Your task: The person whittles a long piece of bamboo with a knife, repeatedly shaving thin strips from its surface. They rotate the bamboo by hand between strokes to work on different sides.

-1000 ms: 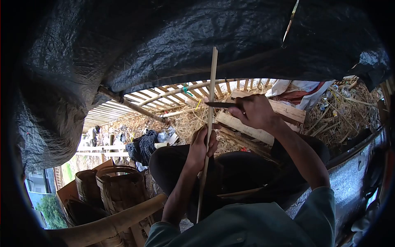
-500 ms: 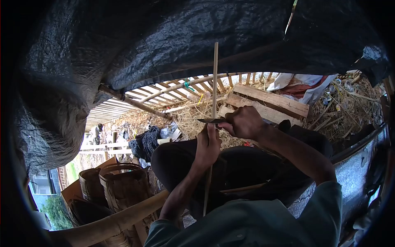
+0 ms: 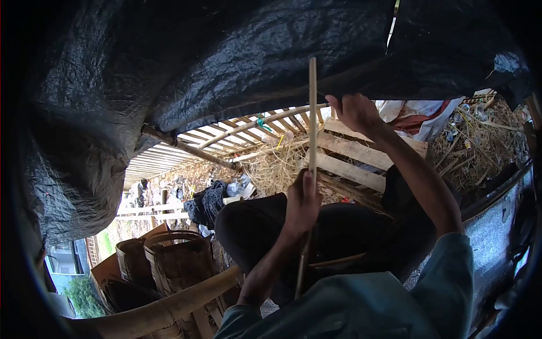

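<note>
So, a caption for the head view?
Left hand grips an upright bamboo strip; right hand raised beside its upper part.

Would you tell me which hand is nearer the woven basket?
Left. The left hand holds the bamboo strip up-right of the woven basket; the right hand is raised farther away, beyond it.
</note>
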Demonstrator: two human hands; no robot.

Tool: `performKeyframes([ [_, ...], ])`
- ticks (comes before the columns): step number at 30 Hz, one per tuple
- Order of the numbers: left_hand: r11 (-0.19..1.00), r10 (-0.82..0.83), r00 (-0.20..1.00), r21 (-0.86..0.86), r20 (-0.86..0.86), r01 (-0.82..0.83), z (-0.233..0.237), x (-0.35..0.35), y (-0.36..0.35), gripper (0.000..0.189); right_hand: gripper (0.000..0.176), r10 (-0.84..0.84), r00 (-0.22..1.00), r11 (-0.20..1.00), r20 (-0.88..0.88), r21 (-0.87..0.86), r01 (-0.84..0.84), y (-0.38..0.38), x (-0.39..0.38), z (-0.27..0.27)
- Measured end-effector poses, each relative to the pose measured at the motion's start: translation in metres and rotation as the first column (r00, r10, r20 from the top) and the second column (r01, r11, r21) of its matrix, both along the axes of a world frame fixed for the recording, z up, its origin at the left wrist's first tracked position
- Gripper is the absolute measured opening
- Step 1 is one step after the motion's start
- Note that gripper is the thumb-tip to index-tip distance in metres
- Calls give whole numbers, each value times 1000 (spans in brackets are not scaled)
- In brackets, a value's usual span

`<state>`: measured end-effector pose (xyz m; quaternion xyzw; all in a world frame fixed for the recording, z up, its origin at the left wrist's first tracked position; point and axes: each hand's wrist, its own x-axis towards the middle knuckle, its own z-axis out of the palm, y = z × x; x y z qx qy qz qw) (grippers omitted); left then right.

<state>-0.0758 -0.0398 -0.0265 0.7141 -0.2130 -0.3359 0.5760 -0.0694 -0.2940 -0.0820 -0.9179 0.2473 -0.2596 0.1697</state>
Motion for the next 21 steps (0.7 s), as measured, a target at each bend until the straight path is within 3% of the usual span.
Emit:
performKeyframes([
  [2,999,36,980,-16,-194,-39,-8,13,8,37,66,-41,985,998,-166,41,49,0,-17,10],
  [5,993,119,973,19,-199,-117,-14,18,9,36,68,-88,943,971,-322,185,153,-8,-18,20],
  [8,997,63,950,-34,-306,-76,-6,19,8,38,72,-128,987,980,-94,139,140,-9,-14,22],
  [13,982,-99,843,-187,-529,-2,2,30,16,46,61,27,995,986,94,162,-42,20,-17,38],
  [17,982,-183,917,-28,-354,185,28,36,21,45,43,141,984,982,108,113,-153,36,-17,38],
  [20,947,-299,918,34,-261,318,42,47,23,45,41,252,961,957,117,121,-266,42,-19,46],
  [21,940,-314,904,35,-290,338,44,55,23,42,43,293,932,949,212,55,-311,46,-20,46],
])
